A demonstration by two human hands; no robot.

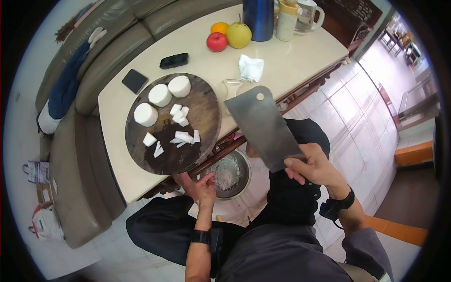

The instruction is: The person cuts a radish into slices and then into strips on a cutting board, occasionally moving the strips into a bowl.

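My right hand [312, 165] grips a broad metal cleaver [265, 127], its blade raised off the table's front edge. Low by the table edge, my left hand [206, 188] has its fingers curled together over the left rim of a metal bowl [245, 176]; whether they hold anything is too small to tell. White shreds [225, 173] lie inside the bowl on the floor. On the round dark cutting board [204, 105] are three thick white rounds [159, 95], several white chunks [180, 115] and some thin white strips [184, 137].
Behind the board lie a phone [135, 81] and a black case [174, 60]. A peeler [233, 82], a crumpled tissue [251, 68], a red apple [216, 42], a yellow-green pear [239, 35], an orange fruit [219, 28], a blue flask [258, 19] and a glass jug [305, 18] are farther right.
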